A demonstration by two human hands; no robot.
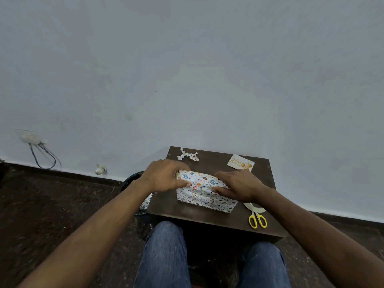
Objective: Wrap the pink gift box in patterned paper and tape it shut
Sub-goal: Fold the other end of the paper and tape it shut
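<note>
The paper-covered gift box (204, 190), lying between the hands, is gripped at its end by the left hand (164, 175) while the right hand (239, 186) presses flat, apparently to secure the fold for taping.

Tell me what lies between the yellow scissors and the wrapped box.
In the head view, a roll of clear tape lies between the yellow scissors and the wrapped box, partly under the right hand.
</note>
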